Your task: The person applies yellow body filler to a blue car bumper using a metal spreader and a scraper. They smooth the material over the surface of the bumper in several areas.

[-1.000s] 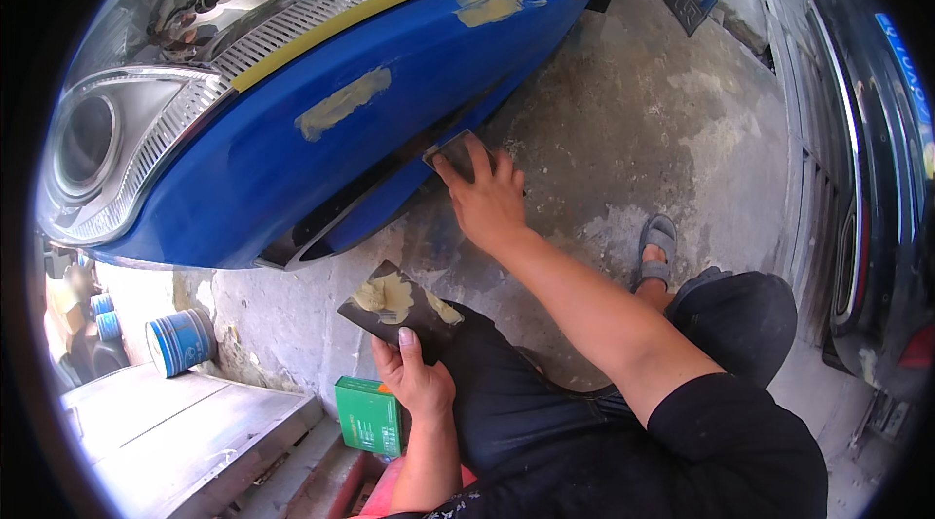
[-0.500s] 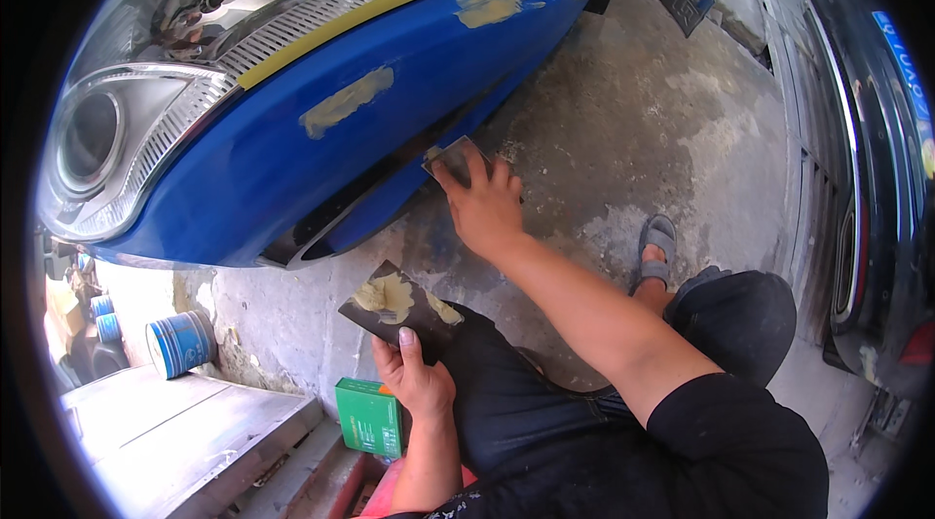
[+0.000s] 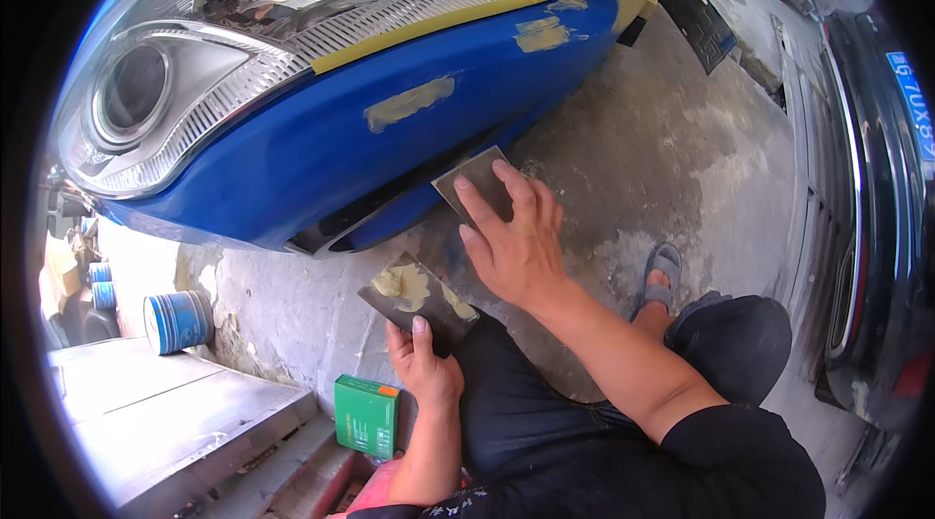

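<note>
My left hand grips a dark flat plate by its near edge, thumb on top. Pale yellow-green putty lies on the plate in two smears. In my right hand is a thin square putty spreader, fingers spread over its face. The spreader is beside the lower edge of a blue car bumper; whether it touches I cannot tell. A dried-looking putty patch marks the bumper above it, with another patch further right. Yellow masking tape borders the headlight.
A green box stands beside my left forearm. To the left, a blue-banded can is by a pale metal surface. A dark car is along the right side. A black panel leans past the bumper's far end.
My right hand has drawn the spreader back from the bumper's lower edge toward me, showing more of it. The view has shifted slightly. My left hand still holds the plate.
</note>
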Demonstrator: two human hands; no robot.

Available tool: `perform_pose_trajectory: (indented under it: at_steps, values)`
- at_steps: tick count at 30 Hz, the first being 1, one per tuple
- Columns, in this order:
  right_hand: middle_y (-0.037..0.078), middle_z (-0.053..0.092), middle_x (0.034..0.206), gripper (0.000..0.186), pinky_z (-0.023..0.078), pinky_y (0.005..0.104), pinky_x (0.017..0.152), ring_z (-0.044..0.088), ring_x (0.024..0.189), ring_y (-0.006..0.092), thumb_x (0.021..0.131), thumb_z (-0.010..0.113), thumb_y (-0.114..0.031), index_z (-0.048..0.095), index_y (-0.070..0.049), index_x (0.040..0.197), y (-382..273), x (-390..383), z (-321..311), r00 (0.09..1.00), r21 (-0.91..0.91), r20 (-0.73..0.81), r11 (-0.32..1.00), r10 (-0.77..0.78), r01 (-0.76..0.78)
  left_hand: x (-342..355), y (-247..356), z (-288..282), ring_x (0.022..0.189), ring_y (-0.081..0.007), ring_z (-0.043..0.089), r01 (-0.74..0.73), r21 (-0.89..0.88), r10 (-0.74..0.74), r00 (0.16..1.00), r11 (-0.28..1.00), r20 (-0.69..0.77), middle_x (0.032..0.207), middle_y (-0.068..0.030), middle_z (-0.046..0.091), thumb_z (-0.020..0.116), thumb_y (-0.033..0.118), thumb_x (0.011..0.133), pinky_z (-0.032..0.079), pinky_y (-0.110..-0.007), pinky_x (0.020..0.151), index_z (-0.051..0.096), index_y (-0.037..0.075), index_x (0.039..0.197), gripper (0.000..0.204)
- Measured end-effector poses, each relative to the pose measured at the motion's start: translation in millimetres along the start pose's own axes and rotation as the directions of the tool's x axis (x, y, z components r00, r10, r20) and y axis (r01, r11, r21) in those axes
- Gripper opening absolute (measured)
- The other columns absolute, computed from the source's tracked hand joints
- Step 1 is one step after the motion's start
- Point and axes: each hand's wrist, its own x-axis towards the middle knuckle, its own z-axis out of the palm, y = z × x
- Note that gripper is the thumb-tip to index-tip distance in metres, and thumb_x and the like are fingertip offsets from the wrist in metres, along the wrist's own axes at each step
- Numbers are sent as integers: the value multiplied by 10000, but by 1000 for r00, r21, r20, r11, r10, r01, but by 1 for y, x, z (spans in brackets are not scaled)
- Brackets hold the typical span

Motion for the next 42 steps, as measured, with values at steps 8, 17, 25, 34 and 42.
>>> perform_pose_trajectory:
  at_steps: [8,17,25,34,42]
  values:
    - [135,371,1384,546,357,510,940,411,1135,383,823,654,-206,519,-219,1352,-4,15,-7,995,72,-83,996,-51,57,6,-2,-1,1128,-202,564,32,-66,-31,999,997,12,1250,-105,579,501,21,943,434,-356,1001,459,21,1319,378]
    - [172,434,1361,483,387,497,988,465,1171,382,891,578,-204,501,-168,1366,18,0,-45,951,310,304,950,-50,-49,14,-10,-3,1163,-227,553,67,-72,-65,997,995,31,1267,-118,568,503,26,934,429,-384,1021,441,14,1326,397]
    - [173,428,1385,440,392,437,1041,450,1251,371,943,530,-230,506,-155,1376,12,-3,-97,807,519,553,844,-208,-138,8,2,39,1101,-195,561,73,-129,-64,995,989,70,1204,-101,583,516,42,944,434,-346,985,464,25,1274,334]
    - [181,413,1402,437,369,463,1051,427,1267,391,931,540,-213,520,-156,1364,44,-35,-120,800,295,586,953,-128,-64,5,39,86,1128,-197,544,-29,-171,59,983,985,175,1228,-92,567,531,45,950,408,-358,1014,448,20,1280,342]
    - [186,422,1373,456,399,388,1024,466,1241,345,940,574,-237,506,-109,1372,72,-14,-157,845,341,503,857,181,-387,4,43,116,1087,-172,561,-136,-108,157,963,985,220,1183,-91,582,530,34,957,426,-348,992,466,21,1250,300]
